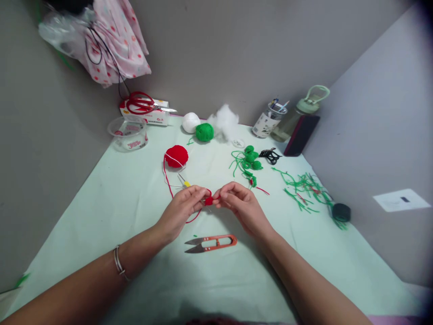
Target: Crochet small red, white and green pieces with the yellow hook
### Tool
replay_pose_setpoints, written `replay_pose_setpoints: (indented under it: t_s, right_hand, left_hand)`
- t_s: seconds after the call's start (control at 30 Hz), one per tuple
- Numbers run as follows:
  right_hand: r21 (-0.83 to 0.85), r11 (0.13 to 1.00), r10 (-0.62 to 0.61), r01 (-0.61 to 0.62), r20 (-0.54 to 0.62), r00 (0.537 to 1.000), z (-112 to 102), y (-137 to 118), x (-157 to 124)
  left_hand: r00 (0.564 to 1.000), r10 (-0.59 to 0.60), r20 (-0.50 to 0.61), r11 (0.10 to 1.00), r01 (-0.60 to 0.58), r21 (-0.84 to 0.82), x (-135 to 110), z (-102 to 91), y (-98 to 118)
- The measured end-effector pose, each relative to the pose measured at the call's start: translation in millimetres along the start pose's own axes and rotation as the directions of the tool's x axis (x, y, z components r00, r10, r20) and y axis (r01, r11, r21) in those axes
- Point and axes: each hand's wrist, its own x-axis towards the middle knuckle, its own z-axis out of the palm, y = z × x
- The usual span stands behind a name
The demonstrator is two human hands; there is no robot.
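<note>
Between my two hands is a small red crocheted piece (209,201), held above the table in pinched fingertips. My left hand (187,201) grips its left side, with a loop of red yarn over the fingers. At its right edge, my right hand (237,201) pinches the piece or its yarn; the fingers hide which. Red yarn trails from the work to a red yarn ball (177,156) wrapped with a white strand. Just behind my left hand lies a thin tool with a yellow handle (186,183), partly hidden. Orange thread snips (211,243) lie in front of my hands.
White yarn (191,122), green yarn (204,132) and stuffing (226,123) sit at the back. Green crocheted pieces (252,157), a black claw clip (270,156) and yarn scraps (306,189) lie right. A plastic tub (127,135), red scissors (140,103), bottle (287,124) and phone (301,135) stand along the walls.
</note>
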Motion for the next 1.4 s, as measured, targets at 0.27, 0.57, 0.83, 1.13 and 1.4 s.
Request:
replay_pose_setpoints:
  t_s: [0.27,0.57,0.83,1.13,1.4]
  right_hand:
    - [-0.059,0.997,-0.039,0.039,0.013,0.999,-2,3,-1]
    - [-0.023,0.998,-0.056,0.056,0.021,0.998,-1,3,-1]
    - [0.009,1.0,-0.023,0.023,-0.006,1.0,-2,0,0]
    - [0.107,0.993,0.034,-0.041,0.059,0.998,1,2,0]
    - [0.227,0.971,0.06,-0.069,0.049,0.997,4,-8,-2]
  left_hand:
    - [1.0,-0.011,-0.018,1.0,0.011,0.009,1,-1.1,-2]
    - [1.0,-0.002,0.004,1.0,0.002,-0.007,1,-2.1,-2]
    - [0.996,0.036,0.084,0.999,-0.037,0.016,1,-2.6,-5]
    - [0.98,0.051,0.19,0.999,-0.051,-0.004,1,1.1,-5]
    - [0.995,0.04,0.095,0.993,-0.05,0.108,0,2.6,2]
